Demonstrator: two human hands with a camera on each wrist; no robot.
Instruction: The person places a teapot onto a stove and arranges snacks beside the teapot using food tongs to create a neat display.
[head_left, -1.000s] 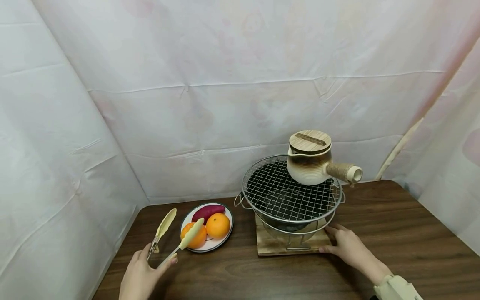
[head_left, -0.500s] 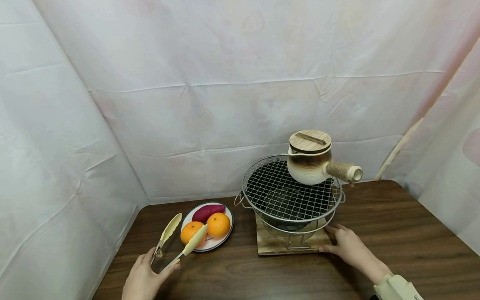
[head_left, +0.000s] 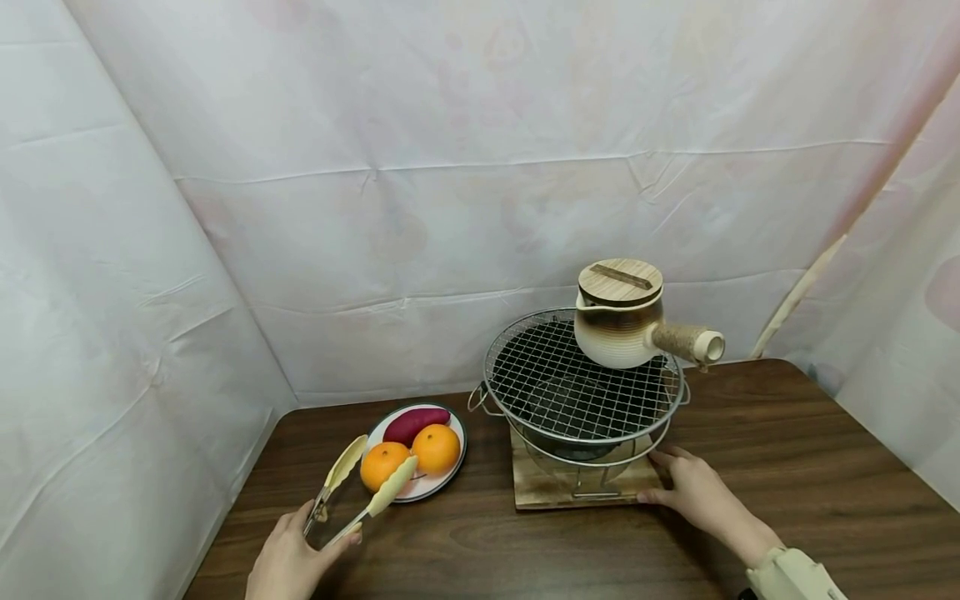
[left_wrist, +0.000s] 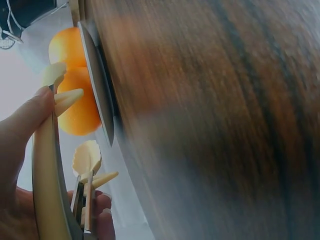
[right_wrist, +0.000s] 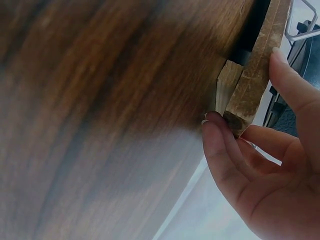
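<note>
Low on the left, my left hand (head_left: 287, 560) holds a pair of tongs (head_left: 392, 487) with cream scalloped tips, spread wide. Their tips stand either side of the nearer orange (head_left: 384, 466), on a white dark-rimmed plate (head_left: 459, 468). In the left wrist view, thumb and fingers hold opposite arms of the tongs (left_wrist: 46, 175); whether the tips touch fruit is unclear. My right hand (head_left: 697, 497) grips the front right corner of a wooden board (head_left: 536, 497) under a round grill (head_left: 581, 400). The right wrist view shows the thumb on the board's (right_wrist: 257, 75) top, other fingers around its edge.
A second orange (head_left: 437, 449) and a purple sweet potato (head_left: 414, 424) share the plate. On the grill's wire mesh stands a clay pot (head_left: 615, 342) with a wooden lid (head_left: 621, 281), its wrapped handle (head_left: 678, 340) pointing right. A white curtain (head_left: 450, 233) hangs behind the table (head_left: 810, 450).
My left hand and the tongs have moved a little right and nearer to me, the tips dropping lower around the nearer orange. My right hand stays on the board.
</note>
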